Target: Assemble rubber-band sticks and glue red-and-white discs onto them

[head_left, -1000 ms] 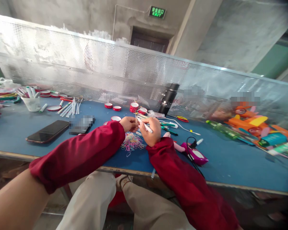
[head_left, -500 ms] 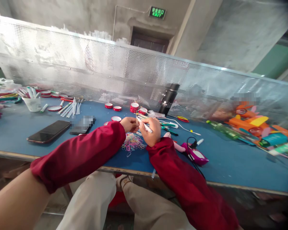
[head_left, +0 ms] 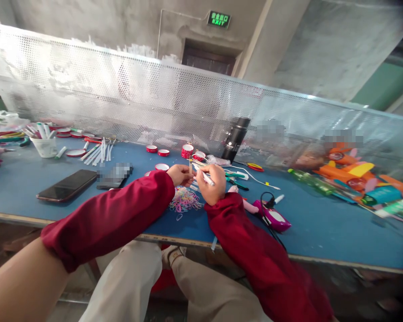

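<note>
My left hand [head_left: 181,175] is closed, pinching a thin, pale tan strip [head_left: 190,166] that stands upright between the fingertips. In my right hand [head_left: 212,185] is a white marker pen [head_left: 208,179], gripped as for writing, its front end close to the strip. Whether pen and strip touch, I cannot tell. Just below both hands lies a heap of small coloured rubber bands [head_left: 185,200] on the blue tabletop, with one loose band nearer the edge. Several pale strips lie behind the fingers, partly hidden.
Two phones [head_left: 69,184] lie left. Behind are a cup of markers [head_left: 44,146], white strips [head_left: 99,152], red-and-white tape rolls [head_left: 187,151] and a black cylinder [head_left: 235,139]. At right are green-handled pliers [head_left: 237,178], a purple device [head_left: 273,216] with a black cable, and orange toys [head_left: 349,170].
The strip shows more plainly between my left fingers, and the pen's front end sits slightly lower beside it. Both hands stay in nearly the same place.
</note>
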{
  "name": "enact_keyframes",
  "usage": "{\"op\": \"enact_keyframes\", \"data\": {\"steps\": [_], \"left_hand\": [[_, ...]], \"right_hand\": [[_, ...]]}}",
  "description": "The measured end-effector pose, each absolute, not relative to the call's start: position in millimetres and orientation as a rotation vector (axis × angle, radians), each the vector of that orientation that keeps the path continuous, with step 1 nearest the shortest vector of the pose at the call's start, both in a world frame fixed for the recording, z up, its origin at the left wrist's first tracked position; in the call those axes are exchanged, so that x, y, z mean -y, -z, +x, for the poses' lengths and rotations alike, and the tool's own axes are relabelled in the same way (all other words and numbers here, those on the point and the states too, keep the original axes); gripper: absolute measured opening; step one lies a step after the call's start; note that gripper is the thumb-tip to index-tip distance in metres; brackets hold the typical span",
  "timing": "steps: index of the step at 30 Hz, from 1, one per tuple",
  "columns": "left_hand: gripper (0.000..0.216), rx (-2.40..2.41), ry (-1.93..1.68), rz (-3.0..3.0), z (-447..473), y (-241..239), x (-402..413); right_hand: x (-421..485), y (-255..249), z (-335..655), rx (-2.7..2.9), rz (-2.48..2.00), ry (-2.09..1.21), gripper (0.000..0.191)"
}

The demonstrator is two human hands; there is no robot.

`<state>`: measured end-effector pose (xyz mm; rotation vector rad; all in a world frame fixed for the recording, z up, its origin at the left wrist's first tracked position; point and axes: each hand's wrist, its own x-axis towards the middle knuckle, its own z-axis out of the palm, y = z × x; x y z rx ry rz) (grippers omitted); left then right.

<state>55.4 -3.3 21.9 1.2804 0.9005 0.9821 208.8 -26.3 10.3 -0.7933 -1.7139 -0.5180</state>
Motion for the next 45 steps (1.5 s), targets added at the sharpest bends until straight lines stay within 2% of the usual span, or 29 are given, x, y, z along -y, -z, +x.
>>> {"op": "enact_keyframes", "data": {"steps": [45], "left_hand": [[0.010, -0.933, -1.052, 1.290, 52.6, -12.8, -5.9]], "right_hand": [[26.5, -11.7, 209.3, 1.744, -0.773, 0.519, 0.007]]}}
